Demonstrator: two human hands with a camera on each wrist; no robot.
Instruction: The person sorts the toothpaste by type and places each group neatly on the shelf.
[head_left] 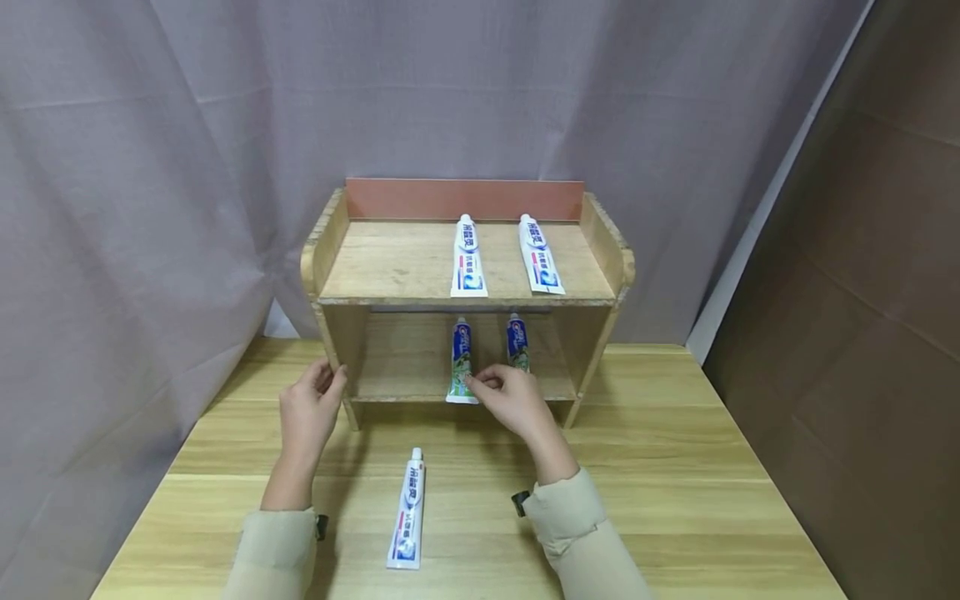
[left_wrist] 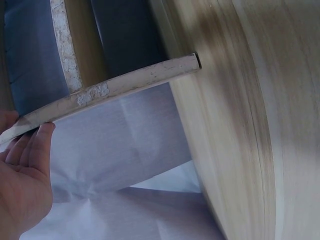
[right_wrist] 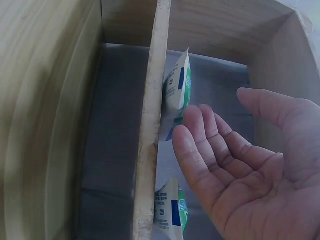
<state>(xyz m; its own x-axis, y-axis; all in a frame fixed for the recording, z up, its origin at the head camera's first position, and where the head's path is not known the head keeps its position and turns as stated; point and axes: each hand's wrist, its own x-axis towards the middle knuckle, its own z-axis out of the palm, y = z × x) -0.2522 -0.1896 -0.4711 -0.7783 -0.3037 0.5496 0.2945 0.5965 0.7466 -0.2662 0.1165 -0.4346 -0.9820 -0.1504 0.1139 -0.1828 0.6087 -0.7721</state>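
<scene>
A small two-tier wooden shelf (head_left: 405, 271) stands on the table. My left hand (head_left: 311, 408) grips the edge of its left side panel (left_wrist: 140, 75), thumb on one face and fingers on the other. On the lower tier lie two blue-and-green toothpaste tubes, a left one (head_left: 461, 346) and a right one (head_left: 517, 337). My right hand (head_left: 513, 400) is just in front of them, partly covering the right tube. In the right wrist view its thumb and fingers stand apart, holding nothing, close to one toothpaste tube (right_wrist: 177, 85).
Two white-and-blue toothpaste tubes, one (head_left: 468, 258) left of the other (head_left: 538, 254), lie on the upper tier. A third white toothpaste tube (head_left: 407, 508) lies on the wooden table (head_left: 675, 492), between the forearms. Grey cloth (head_left: 187, 167) hangs behind the shelf.
</scene>
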